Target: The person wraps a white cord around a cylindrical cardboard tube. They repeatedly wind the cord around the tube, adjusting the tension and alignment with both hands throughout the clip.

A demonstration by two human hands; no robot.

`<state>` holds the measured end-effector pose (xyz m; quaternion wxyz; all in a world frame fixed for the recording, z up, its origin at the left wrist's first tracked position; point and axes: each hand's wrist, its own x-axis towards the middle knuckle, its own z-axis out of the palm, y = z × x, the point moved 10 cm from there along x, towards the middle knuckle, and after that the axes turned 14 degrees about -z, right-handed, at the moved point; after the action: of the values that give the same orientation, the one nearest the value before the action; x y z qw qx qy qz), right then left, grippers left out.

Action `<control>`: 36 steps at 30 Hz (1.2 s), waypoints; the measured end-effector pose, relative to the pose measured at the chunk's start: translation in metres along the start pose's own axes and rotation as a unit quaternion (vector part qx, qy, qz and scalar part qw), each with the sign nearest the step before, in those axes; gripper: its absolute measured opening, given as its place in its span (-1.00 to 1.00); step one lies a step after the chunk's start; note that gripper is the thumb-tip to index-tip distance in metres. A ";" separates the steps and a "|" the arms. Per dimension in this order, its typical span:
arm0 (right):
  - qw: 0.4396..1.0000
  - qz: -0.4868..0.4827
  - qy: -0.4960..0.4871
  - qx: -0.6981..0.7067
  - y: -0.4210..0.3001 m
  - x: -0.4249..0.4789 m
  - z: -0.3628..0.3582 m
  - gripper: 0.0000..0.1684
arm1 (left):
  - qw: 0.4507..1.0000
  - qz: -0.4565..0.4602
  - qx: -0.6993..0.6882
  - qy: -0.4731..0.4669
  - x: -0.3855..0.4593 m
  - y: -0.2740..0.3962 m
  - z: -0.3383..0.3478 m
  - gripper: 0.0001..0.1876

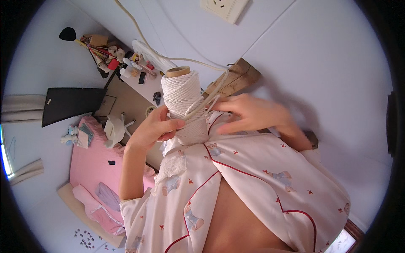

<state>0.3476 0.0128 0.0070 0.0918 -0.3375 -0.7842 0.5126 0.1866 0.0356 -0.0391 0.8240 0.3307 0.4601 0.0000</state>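
Note:
A spool of white twisted cord (182,95) on a cardboard tube stands nearly upright before me. My left hand (158,125) grips its left side, thumb across the front. A smoother beige cord (207,102) crosses the spool's face and ends from sight near that thumb. To the right of the spool is my right hand (253,114), blurred, with thumb and fingers spread. Its fingertips are close to a thin loose strand (215,100); whether they touch it is unclear. Behind the spool, a wooden piece (237,79) sits against the wall.
The beige cord comes down along the wall below a socket (226,8). Left of me are a cluttered white table (139,90), a white swivel chair (114,131), a black screen-like panel (74,102) and a pink bed (91,161) with a phone (111,163).

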 end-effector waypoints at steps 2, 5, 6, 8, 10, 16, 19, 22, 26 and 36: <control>0.998 0.057 0.003 -0.002 -0.013 -0.026 -0.041 -0.35 | 1.000 0.003 0.017 -0.004 0.000 0.002 0.004 -0.46; 0.975 -0.072 0.209 -0.012 -0.065 -0.017 -0.099 -0.26 | 0.999 0.012 0.049 0.006 -0.001 0.010 0.012 -0.48; 0.937 -0.196 0.281 -0.073 -0.088 -0.006 -0.109 -0.22 | 0.998 0.016 0.060 0.013 0.000 0.014 0.016 -0.49; 0.892 -0.303 0.237 -0.238 -0.105 0.027 -0.091 -0.10 | 0.991 0.019 0.127 0.036 -0.003 0.025 0.027 -0.55; 0.920 -0.158 -0.037 -0.357 -0.080 0.074 -0.052 -0.12 | 0.986 0.027 0.157 0.050 -0.003 0.025 0.031 -0.57; 0.790 0.052 -0.395 -0.466 -0.051 0.119 -0.004 -0.11 | 0.989 0.018 0.128 0.066 0.002 0.019 0.021 -0.46; 0.772 0.048 -0.445 -0.451 -0.031 0.126 -0.004 -0.17 | 0.989 0.027 0.132 0.059 0.003 0.021 0.019 -0.38; 0.826 0.065 -0.349 -0.438 -0.019 0.153 -0.038 -0.26 | 0.974 0.139 0.006 0.177 -0.002 0.032 -0.015 -0.31; 0.849 0.042 -0.169 -0.499 -0.063 0.146 -0.117 -0.30 | 0.905 0.244 0.013 0.347 -0.033 0.051 -0.049 -0.29; 0.837 -0.116 0.534 0.013 -0.096 -0.006 -0.165 -0.25 | 0.906 0.133 0.137 0.378 0.068 0.001 -0.173 -0.70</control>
<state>0.3911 0.1074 0.1669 0.5599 -0.4640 -0.6400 0.2483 0.0949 0.1516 -0.1519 0.5274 0.4735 0.6842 0.1716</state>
